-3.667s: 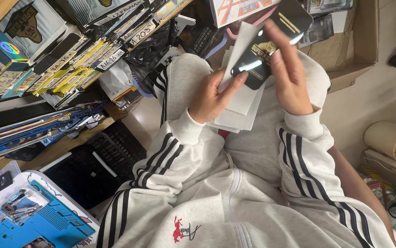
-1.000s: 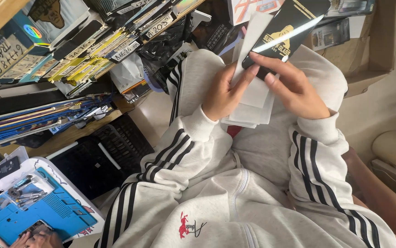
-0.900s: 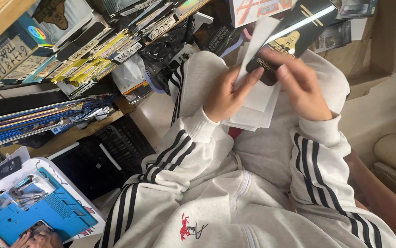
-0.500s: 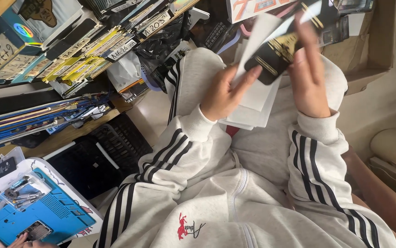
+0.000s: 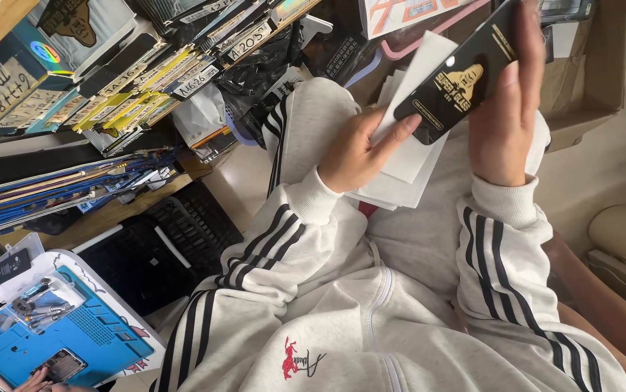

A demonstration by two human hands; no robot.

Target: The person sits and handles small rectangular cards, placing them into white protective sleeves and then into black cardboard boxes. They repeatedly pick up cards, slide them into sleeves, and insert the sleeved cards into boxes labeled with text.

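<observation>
Head view, looking down over a seated person in a grey striped tracksuit. The right hand (image 5: pixel 505 109), at one o'clock in the frame, is closed around a flat black packet with gold print (image 5: pixel 461 72), fingers along its far edge and thumb behind. The left hand (image 5: pixel 360 149), near centre, pinches a stack of white envelopes (image 5: pixel 411 156) lying on the lap, its thumb touching the packet's lower corner. The packet looks thin, light, glossy and probably slippery, and its contents may be brittle; it is best held by the long edges, without bending. At eight o'clock lies a blue work mat (image 5: pixel 73 337) with small tools.
</observation>
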